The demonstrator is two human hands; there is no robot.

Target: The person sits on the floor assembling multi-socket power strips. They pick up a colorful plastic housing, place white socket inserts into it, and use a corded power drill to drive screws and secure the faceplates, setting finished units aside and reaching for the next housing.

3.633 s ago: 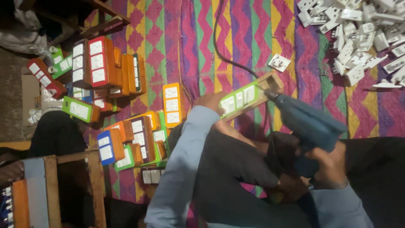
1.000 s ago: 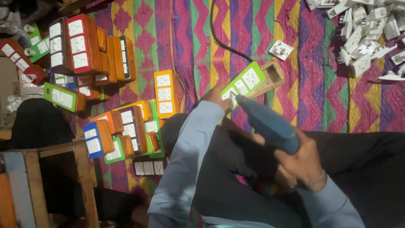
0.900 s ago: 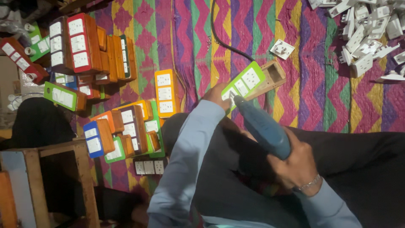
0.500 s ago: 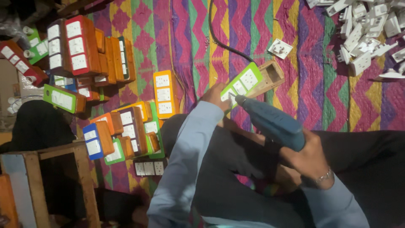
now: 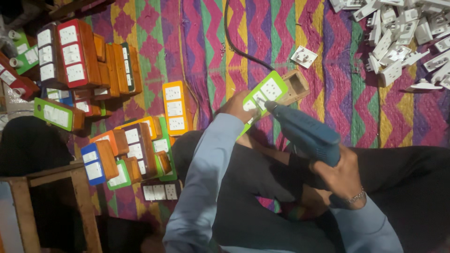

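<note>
My left hand (image 5: pixel 236 106) grips a wooden extension box with a green faceplate and white sockets (image 5: pixel 272 89), holding it tilted above my lap. My right hand (image 5: pixel 343 175) is closed around the handle of a blue power drill (image 5: pixel 304 133). The drill's tip touches the near end of the green faceplate, close to my left fingers. A black cable (image 5: pixel 236 40) runs from the top of the view toward the box.
Several finished socket boxes with red, orange, green and blue faceplates (image 5: pixel 126 140) lie on the zigzag-patterned mat (image 5: pixel 328 93) at the left. A heap of white sockets (image 5: pixel 403 33) lies at the top right, one loose socket (image 5: pixel 303 56) nearer. A wooden stool (image 5: pixel 61 201) stands at bottom left.
The drill has tipped and shifted slightly while its tip stays on the green faceplate. My left hand keeps the box in the same place. The view has drifted a little.
</note>
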